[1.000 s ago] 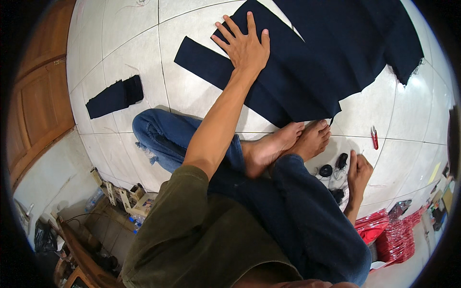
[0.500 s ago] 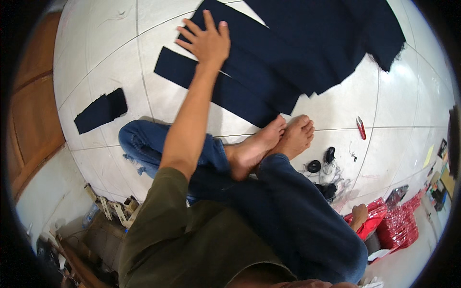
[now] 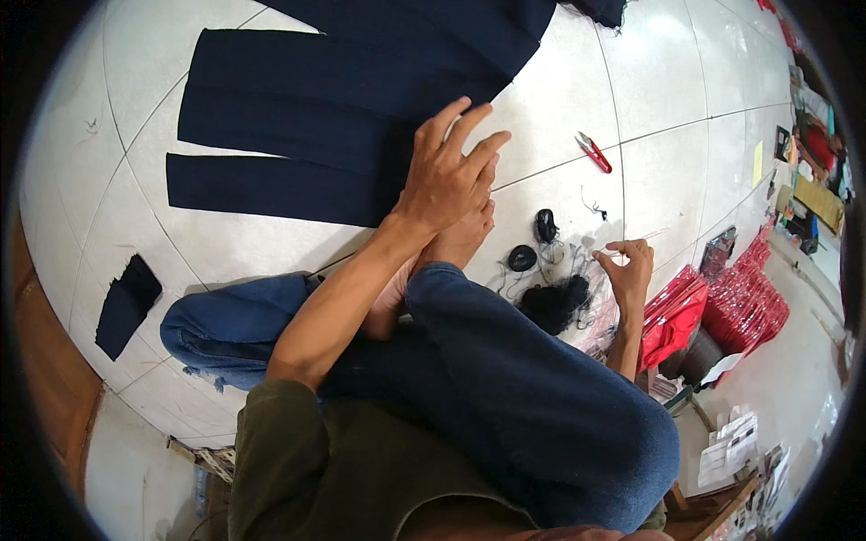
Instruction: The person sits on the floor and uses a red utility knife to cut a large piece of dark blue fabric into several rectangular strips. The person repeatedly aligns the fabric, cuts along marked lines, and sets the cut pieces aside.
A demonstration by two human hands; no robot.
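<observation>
My left hand (image 3: 448,176) is held with spread fingers above my crossed feet, beside the right edge of the dark navy cloth pieces (image 3: 298,99) laid flat on the tiles. It holds nothing I can see. My right hand (image 3: 631,268) is to the right of a dark tangle of thread (image 3: 557,304), its thumb and forefinger curved toward each other with a small gap. Two small black thread bundles (image 3: 521,258) lie by the tangle, among loose pale strands. Farther off, red-handled thread snips (image 3: 595,153) rest on the floor.
A small navy scrap (image 3: 128,307) lies at the left, near a brown wooden panel (image 3: 50,334). Shiny red plastic packages (image 3: 744,302) are stacked at the right beside my right forearm. Assorted items line the wall beyond. My jean-clad knees (image 3: 541,388) are folded in front.
My left hand has moved off the cloth, rightward to above my feet. The right hand has come forward from beside the red packages to near the threads. The view has turned rightward.
</observation>
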